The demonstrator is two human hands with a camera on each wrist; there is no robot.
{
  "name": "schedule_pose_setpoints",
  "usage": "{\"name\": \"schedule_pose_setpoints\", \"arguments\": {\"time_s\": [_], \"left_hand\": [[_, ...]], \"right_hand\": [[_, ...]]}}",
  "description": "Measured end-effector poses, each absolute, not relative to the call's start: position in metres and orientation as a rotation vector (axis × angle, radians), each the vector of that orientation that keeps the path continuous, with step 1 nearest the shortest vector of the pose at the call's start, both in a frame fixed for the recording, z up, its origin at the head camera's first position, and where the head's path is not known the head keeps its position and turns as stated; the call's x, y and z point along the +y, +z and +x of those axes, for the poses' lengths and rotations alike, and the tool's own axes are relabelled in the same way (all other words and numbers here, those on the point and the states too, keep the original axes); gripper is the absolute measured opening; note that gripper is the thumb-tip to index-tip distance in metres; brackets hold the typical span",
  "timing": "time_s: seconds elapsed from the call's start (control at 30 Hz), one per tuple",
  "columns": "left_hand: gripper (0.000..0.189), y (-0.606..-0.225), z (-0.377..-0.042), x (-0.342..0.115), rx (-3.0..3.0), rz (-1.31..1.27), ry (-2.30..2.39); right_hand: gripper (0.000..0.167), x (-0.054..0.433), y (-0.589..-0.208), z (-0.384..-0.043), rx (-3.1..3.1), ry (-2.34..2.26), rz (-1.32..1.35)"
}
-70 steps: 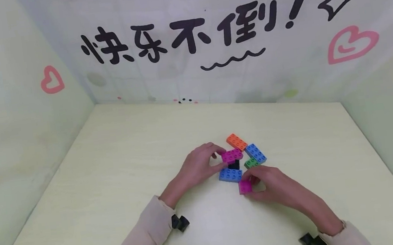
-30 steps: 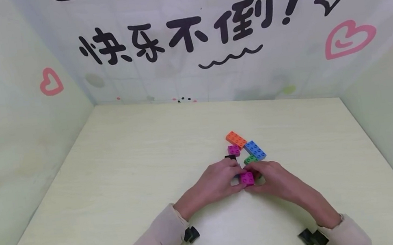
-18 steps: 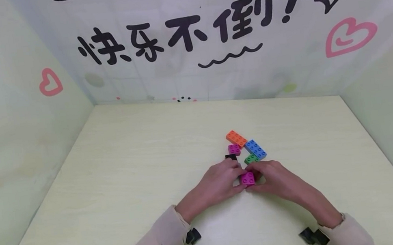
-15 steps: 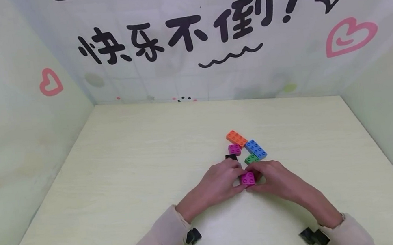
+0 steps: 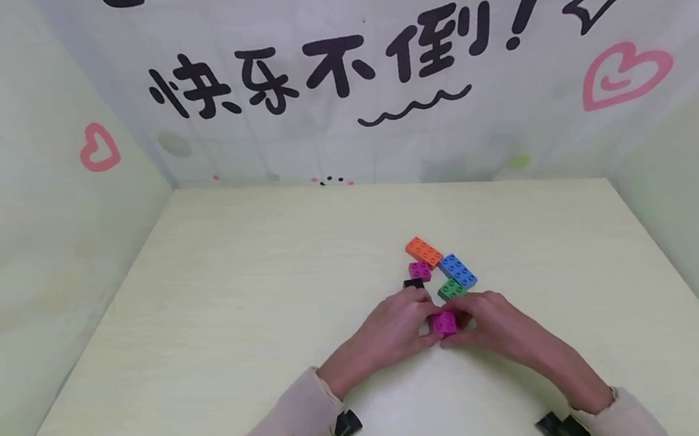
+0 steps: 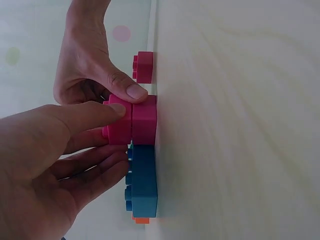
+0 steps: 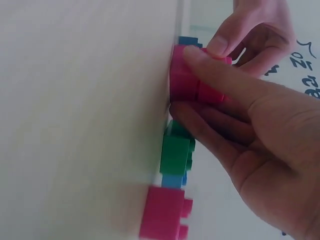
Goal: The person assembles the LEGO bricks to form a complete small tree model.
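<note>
Two small magenta building bricks are stacked one on the other between my hands, low over the table. My left hand (image 5: 393,333) pinches the upper magenta brick (image 6: 120,131). My right hand (image 5: 500,323) grips the lower magenta brick (image 7: 183,75) between thumb and fingers. In the left wrist view the two bricks meet along a thin seam, studs facing up from the table. Close by stands a blue brick (image 6: 145,182), which my left hand hides in the head view. A green brick (image 5: 451,289) lies just beyond my right fingers.
Beyond the hands lie an orange brick (image 5: 423,251), a second blue brick (image 5: 458,270), a loose magenta brick (image 5: 419,271) and a black brick (image 5: 413,283). Another magenta brick (image 7: 162,214) sits near my right wrist. Printed white walls enclose the pale table (image 5: 235,297).
My left hand has carried a magenta brick from beside the loose one rightward and toward me, onto the magenta brick in my right hand. Over the last half second the hands barely move.
</note>
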State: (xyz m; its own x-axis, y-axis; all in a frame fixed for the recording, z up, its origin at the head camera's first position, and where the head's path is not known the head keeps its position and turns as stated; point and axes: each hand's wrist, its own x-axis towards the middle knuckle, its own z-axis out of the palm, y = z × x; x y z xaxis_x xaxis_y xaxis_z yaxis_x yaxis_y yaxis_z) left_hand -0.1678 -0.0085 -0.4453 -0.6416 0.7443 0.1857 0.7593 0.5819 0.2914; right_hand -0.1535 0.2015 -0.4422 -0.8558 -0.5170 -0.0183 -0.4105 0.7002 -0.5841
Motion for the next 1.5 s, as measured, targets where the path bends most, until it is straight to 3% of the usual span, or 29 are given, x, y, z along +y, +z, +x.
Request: {"name": "schedule_pose_setpoints", "arguments": {"time_s": [0.5, 1.5], "left_hand": [[0.033, -0.461, -0.171, -0.010, -2.762, -1.148, -1.172], [0.027, -0.454, -0.170, 0.000, -2.795, -1.083, -1.148]], "right_hand": [[0.024, 0.219, -0.438, -0.155, 2.584, -1.072, -0.809], [0.020, 0.224, -0.434, -0.158, 2.561, -1.092, -0.800]]}}
